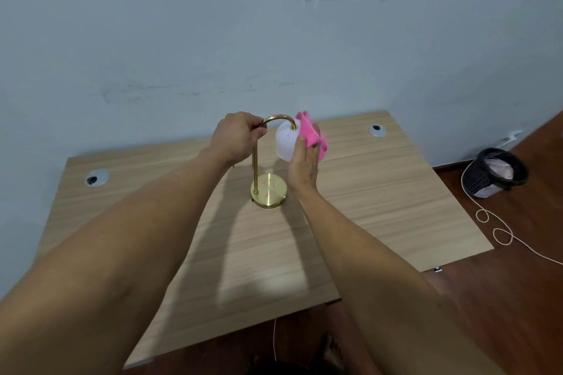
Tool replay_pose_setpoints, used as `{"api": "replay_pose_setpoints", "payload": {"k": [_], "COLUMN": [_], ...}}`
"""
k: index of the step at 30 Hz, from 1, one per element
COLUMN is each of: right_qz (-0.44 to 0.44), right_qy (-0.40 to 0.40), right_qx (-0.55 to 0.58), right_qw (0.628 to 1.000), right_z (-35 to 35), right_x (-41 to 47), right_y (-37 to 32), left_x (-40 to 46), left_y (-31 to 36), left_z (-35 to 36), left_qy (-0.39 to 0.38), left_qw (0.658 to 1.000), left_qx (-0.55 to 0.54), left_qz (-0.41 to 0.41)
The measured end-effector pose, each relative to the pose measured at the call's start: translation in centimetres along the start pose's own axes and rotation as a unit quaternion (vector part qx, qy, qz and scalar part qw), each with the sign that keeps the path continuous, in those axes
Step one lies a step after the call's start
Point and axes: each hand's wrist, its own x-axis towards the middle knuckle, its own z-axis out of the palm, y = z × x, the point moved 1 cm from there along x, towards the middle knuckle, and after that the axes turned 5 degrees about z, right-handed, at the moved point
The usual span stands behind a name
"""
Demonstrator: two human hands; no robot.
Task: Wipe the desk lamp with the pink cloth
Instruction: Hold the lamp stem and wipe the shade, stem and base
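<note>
A desk lamp (268, 190) with a round brass base, a thin brass stem and a curved neck stands in the middle of the wooden desk (380, 192). Its white shade (285, 143) hangs from the neck's right end. My left hand (237, 137) is closed around the top of the stem where the neck begins to curve. My right hand (304, 161) holds the pink cloth (309, 134) bunched against the right side of the shade. Part of the cloth is hidden behind my fingers and the shade.
Two round cable grommets sit in the desk, one at the left (97, 177) and one at the back right (377, 130). A dark bin (495, 172) with a liner stands on the floor to the right, near a looping cord (499, 233). The wall is close behind the desk.
</note>
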Motion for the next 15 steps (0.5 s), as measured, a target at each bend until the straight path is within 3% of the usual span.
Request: {"api": "replay_pose_setpoints", "payload": {"k": [3, 8, 12, 15], "right_qz": [0.125, -0.052, 0.051, 0.002], "right_qy": [0.027, -0.038, -0.003, -0.058], "right_qx": [0.058, -0.067, -0.027, -0.079], "right_qw": [0.990, 0.996, 0.998, 0.995], "right_z": [-0.8, -0.4, -1.7, -1.3], "right_x": [0.3, 0.2, 0.6, 1.9], "right_y": [0.4, -0.2, -0.6, -3.0], "left_x": [0.0, 0.2, 0.2, 0.3], "left_y": [-0.1, -0.3, -0.2, -0.4], "left_z": [0.0, -0.1, -0.1, -0.2], "left_qy": [0.000, -0.006, -0.007, -0.010], "left_qw": [1.000, 1.000, 1.000, 1.000], "left_qx": [0.001, 0.001, -0.003, -0.002], "left_qz": [-0.002, -0.003, -0.008, -0.009]}}
